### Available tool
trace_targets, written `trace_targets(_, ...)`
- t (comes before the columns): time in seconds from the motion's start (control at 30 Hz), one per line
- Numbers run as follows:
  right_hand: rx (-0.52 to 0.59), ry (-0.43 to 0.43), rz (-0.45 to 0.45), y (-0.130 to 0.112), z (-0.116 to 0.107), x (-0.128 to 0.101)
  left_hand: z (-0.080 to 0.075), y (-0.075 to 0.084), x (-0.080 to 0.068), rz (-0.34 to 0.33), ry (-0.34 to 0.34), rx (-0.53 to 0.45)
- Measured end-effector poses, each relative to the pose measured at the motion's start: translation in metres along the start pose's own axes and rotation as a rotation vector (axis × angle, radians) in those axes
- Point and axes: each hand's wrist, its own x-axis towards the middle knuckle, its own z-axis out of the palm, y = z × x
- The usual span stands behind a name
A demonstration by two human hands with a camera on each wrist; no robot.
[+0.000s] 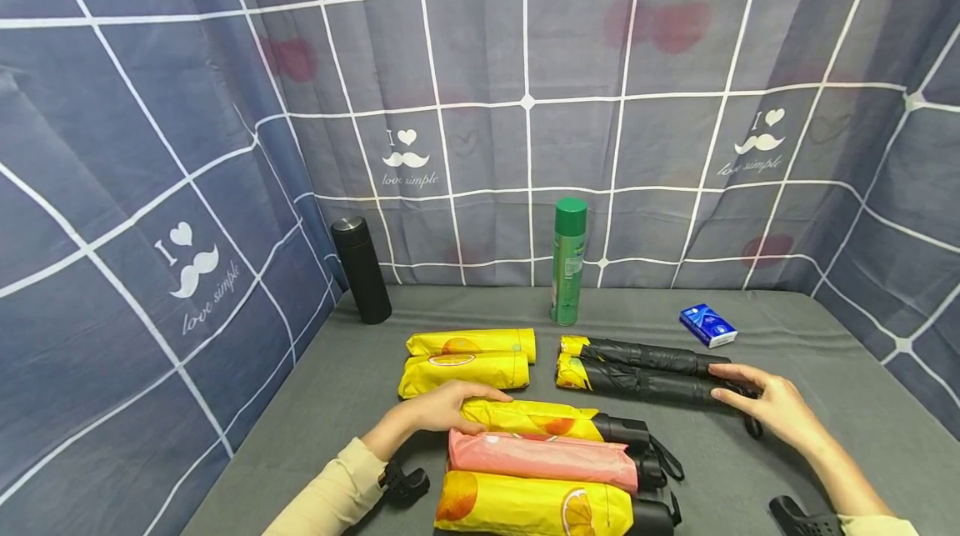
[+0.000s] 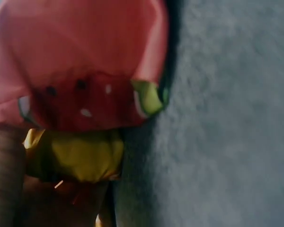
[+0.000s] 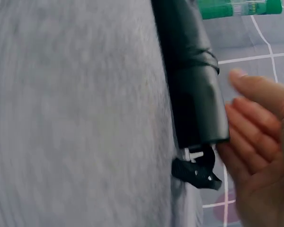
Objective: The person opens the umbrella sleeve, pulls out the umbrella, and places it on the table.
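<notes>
My left hand (image 1: 442,407) grips the left end of a folded umbrella in a yellow fruit-print sleeve (image 1: 525,417), thumb on the near side, fingers on the far side. Just nearer lie a folded umbrella in a pink sleeve (image 1: 543,459) and another in a yellow sleeve (image 1: 525,503). The left wrist view shows the pink sleeve's watermelon-print end (image 2: 85,101) above the yellow sleeve's end (image 2: 78,156). My right hand (image 1: 780,403) is at the handle ends of two black folded umbrellas (image 1: 637,378) with yellow tips; its fingers are loosely extended beside the black handle (image 3: 201,109).
Two yellow fruit-print sleeves (image 1: 468,371) lie side by side beyond my left hand. Along the back stand a black thermos (image 1: 362,273) and a green spray can (image 1: 568,269). A blue packet (image 1: 707,325) lies at the back right. Grid-patterned curtains (image 1: 480,144) enclose the grey table (image 1: 300,436).
</notes>
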Motion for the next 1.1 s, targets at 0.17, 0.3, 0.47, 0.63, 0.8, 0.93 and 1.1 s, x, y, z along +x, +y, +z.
trace_targets(0.17,0.080,0.022,-0.007,-0.010,-0.007,0.000,0.001,-0.006,0.003,0.037,0.065,-0.034)
trace_targets(0.3,0.107,0.007,-0.015,-0.022,-0.010,0.002,0.002,-0.013,0.005,0.060,0.120,-0.081)
trace_targets(0.47,0.170,-0.017,-0.042,-0.038,-0.009,0.005,0.002,-0.013,0.006,0.038,0.217,-0.163)
trace_targets(0.63,0.232,-0.021,-0.122,-0.059,0.001,0.010,0.000,-0.001,0.005,-0.004,0.308,-0.242)
trace_targets(0.8,0.334,-0.046,-0.255,-0.082,0.013,0.015,-0.008,0.027,0.001,0.017,0.342,-0.307)
trace_targets(0.93,0.380,-0.100,-0.292,-0.092,0.020,0.019,-0.012,0.038,0.003,0.078,0.372,-0.367)
trace_targets(1.1,0.411,-0.144,-0.306,-0.107,0.025,0.021,-0.013,0.042,0.005,0.107,0.389,-0.446)
